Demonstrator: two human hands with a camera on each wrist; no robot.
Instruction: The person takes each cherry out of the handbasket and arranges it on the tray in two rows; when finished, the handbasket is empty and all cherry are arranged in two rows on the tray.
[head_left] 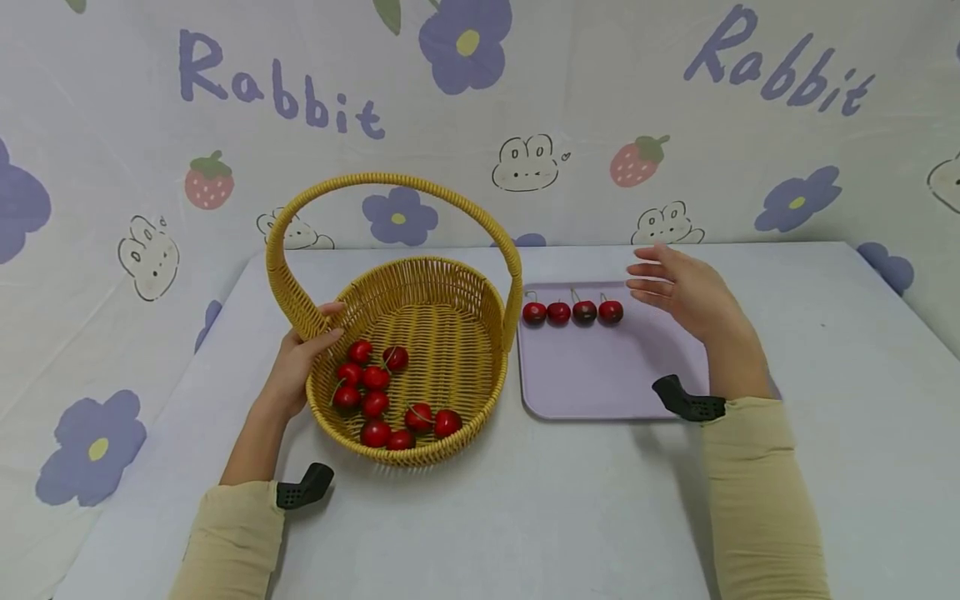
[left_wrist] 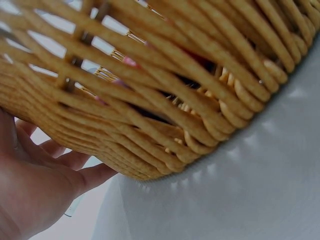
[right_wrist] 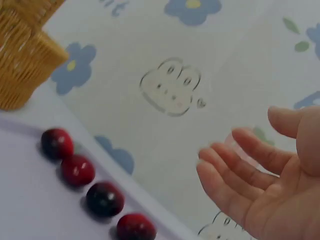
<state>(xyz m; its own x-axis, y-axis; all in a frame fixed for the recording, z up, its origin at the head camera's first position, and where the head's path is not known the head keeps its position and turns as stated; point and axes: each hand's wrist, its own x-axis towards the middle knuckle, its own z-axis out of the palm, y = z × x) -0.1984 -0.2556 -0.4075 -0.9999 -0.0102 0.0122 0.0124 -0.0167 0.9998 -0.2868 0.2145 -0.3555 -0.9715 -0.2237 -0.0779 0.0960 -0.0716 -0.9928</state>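
Observation:
A yellow wicker basket (head_left: 431, 333) with a tall arched handle stands on the table, tilted slightly toward me. Several red cherries (head_left: 375, 377) lie in its left and front part. My left hand (head_left: 300, 358) grips the basket's left rim at the foot of the handle; in the left wrist view, part of that hand (left_wrist: 40, 185) is hidden behind the weave. To the right, a lilac tray (head_left: 600, 375) carries several dark red cherries (head_left: 558, 312) in a row along its back edge. Above the tray's back right, my right hand (head_left: 686, 292) hovers with loosely bent fingers, holding nothing.
A white table (head_left: 480, 517) lies under the basket and tray. Behind it hangs a white cloth (head_left: 442, 133) printed with flowers, rabbits and strawberries. The basket's handle (head_left: 397, 180) arches high, and its right side stands close to the tray's left edge.

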